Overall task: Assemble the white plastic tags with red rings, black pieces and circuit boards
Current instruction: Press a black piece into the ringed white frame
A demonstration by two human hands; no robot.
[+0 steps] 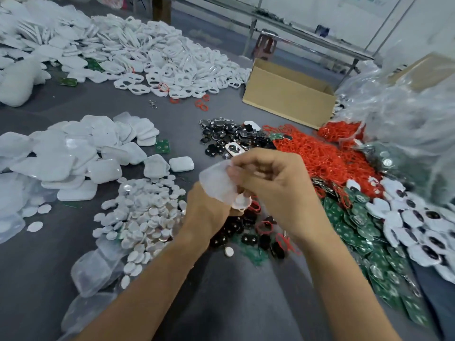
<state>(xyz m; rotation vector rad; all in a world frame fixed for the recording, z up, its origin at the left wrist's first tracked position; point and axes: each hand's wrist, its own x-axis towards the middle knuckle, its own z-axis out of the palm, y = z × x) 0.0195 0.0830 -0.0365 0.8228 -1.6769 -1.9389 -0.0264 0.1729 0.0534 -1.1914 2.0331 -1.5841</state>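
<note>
Both hands meet over the middle of the grey work surface (73, 102). My left hand (209, 210) grips a translucent white plastic tag (216, 183) from below, with a small white piece (242, 201) at its lower edge. My right hand (273, 180) curls its fingers over the tag's right side and pinches it. Under the hands lie black pieces (246, 232) and loose red rings (263, 227). A big heap of red rings (317, 156) lies to the right. Green circuit boards (364, 232) spread along the right. More black pieces (221, 136) lie beyond the hands.
White covers (73, 156) are stacked at left, small white oval discs (145, 217) in front of them. A large pile of white frames (160, 60) fills the far side. An open cardboard box (288, 94) stands at back right, beside clear plastic bags (406, 114). Assembled tags (418, 232) lie far right.
</note>
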